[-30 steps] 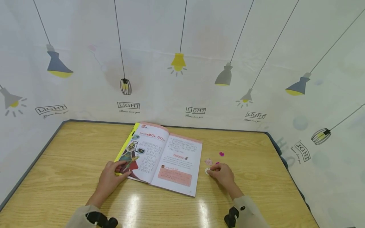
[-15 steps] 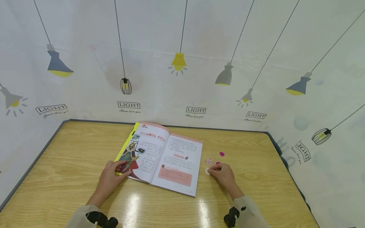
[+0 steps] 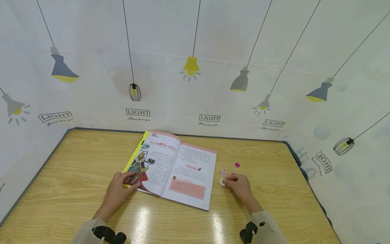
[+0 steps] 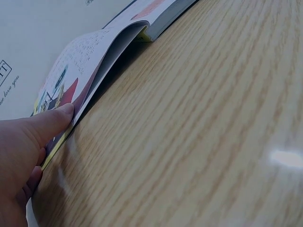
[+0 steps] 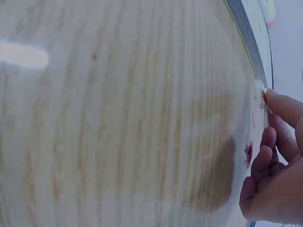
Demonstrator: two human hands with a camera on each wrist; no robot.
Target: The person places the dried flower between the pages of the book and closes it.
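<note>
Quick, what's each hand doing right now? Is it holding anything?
Left hand: closed, pinching the left edge of the open illustrated book.
Right hand: closed, pinching a white daisy-like flower.

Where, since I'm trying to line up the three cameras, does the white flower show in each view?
Head: the white flower is right of the picture's centre and below mid-height, beside the open book, held by the right hand.
Left wrist: not in it.
Right wrist: near the right edge, a little above mid-height, at the right hand's fingers.
Shared landmark: the wooden table shows in all three.
</note>
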